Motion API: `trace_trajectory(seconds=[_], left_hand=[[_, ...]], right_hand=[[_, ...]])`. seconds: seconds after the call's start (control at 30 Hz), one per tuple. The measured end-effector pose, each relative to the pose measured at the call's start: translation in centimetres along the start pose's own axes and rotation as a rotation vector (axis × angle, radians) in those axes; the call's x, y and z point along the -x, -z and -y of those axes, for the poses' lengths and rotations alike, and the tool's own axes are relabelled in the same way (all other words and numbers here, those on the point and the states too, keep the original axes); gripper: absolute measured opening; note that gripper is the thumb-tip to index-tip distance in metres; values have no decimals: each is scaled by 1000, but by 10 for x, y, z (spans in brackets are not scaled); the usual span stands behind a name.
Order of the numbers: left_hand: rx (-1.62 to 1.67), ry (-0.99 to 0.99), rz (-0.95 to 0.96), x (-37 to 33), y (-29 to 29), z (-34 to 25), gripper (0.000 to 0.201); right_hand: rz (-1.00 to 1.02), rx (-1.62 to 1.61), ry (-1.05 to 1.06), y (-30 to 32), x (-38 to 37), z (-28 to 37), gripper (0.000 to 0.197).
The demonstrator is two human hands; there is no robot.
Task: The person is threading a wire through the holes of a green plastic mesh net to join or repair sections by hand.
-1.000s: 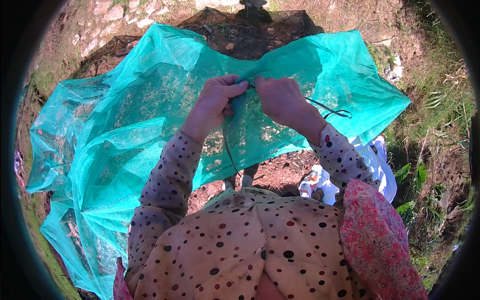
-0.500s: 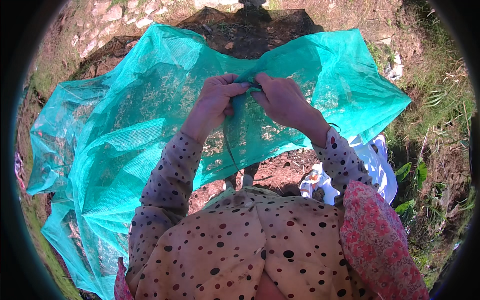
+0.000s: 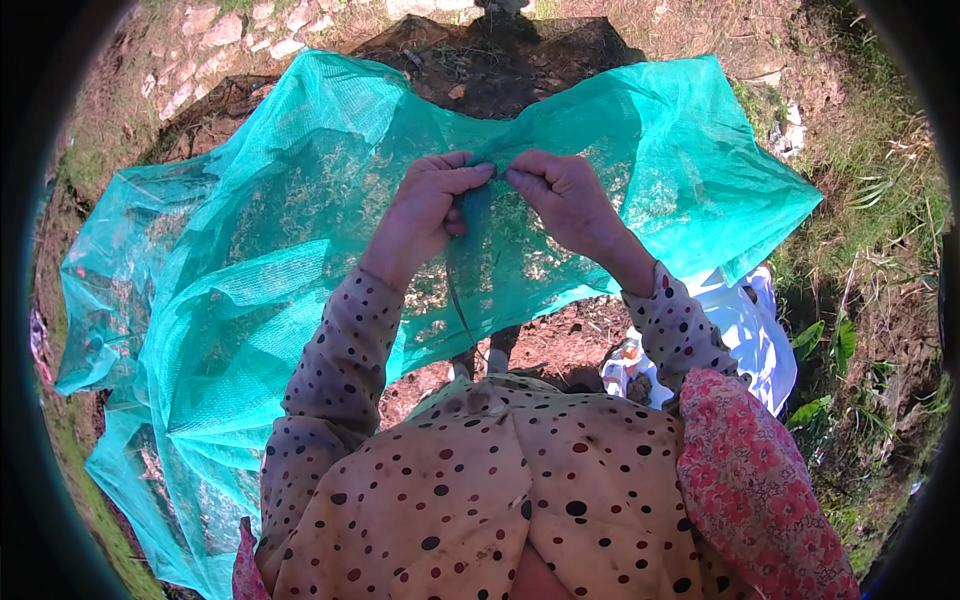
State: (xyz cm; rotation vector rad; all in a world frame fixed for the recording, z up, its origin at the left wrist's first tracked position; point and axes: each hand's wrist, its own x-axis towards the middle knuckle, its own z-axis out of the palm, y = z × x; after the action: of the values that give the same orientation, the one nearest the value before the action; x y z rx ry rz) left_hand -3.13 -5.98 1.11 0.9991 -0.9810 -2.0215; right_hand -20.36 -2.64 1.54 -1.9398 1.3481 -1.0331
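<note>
A large sheet of teal-green mesh netting [image 3: 290,210] is spread in front of me, its far edge gathered into a bunch between my hands. My left hand [image 3: 430,205] is closed, thumb and fingers pinching this bunch. Just right of it, my right hand [image 3: 570,200] makes a tight pinch at the same bunch, and what lies between its fingertips is too small to make out. Below my left hand hangs a thin dark cord [image 3: 457,300], reaching toward my waist. The spot between the fingertips is mostly hidden.
Dark netting [image 3: 590,45] lies on the soil beyond the green sheet. Stones [image 3: 225,28] sit at the far left. A white bag or sheet [image 3: 750,340] lies at the right near my forearm, beside grass and leafy plants [image 3: 842,342]. My shoes show below the netting.
My right hand has turned and its fingers have closed into a tighter pinch. The dark strip between the hands and the cord loop by my right wrist no longer show. My left hand stays in place.
</note>
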Motion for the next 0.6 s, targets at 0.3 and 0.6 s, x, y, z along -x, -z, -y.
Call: trace_trajectory(seconds=[0.3,0.6], left_hand=[[2,4,5,5,-1,-2,7],[19,-11,7,5,-1,1,9]], right_hand=[[-90,-111,-29,-5,2,3,11],[-55,-162,-99,-8,-1,3,11]])
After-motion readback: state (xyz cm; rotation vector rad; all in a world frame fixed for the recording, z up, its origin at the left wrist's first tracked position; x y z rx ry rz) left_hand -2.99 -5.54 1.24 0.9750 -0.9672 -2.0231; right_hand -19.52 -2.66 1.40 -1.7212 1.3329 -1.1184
